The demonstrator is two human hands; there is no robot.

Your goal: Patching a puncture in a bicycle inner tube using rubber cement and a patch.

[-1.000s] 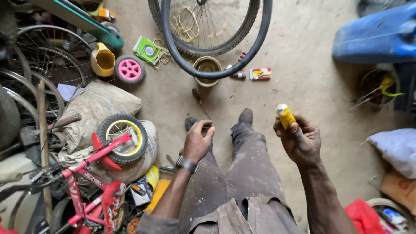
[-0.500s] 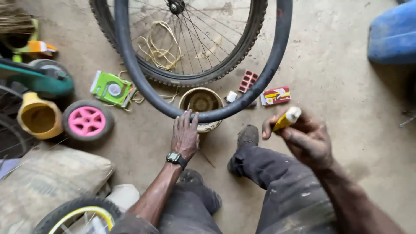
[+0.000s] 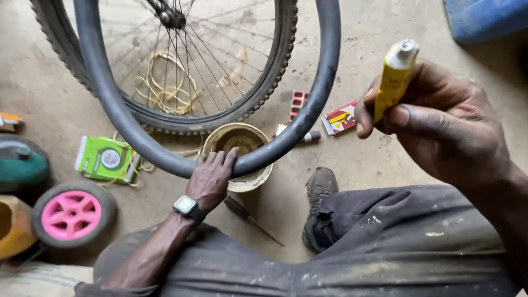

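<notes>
The left hand [image 3: 212, 179] is gripping the black inner tube [image 3: 137, 143] at the bottom of its loop, fingers curled over the rubber right above the small metal tin [image 3: 242, 184]. The right hand [image 3: 445, 124], up at about two o'clock from the left, is clenching a yellow glue tube [image 3: 391, 82] upright between thumb and fingers, its pale cap [image 3: 404, 50] still on as far as one can tell. Behind the loop, at twelve o'clock, a spoked bicycle wheel [image 3: 181, 66] is lying on the concrete floor [image 3: 385, 22]; a green patch box [image 3: 104, 159] is sitting at nine o'clock from the gripping hand, a red card of patches [image 3: 298, 104] at one o'clock. This is looking like the gluing step of a repair: the next move is calling for uncapping the tube and bringing its nozzle down to the held stretch of rubber.
</notes>
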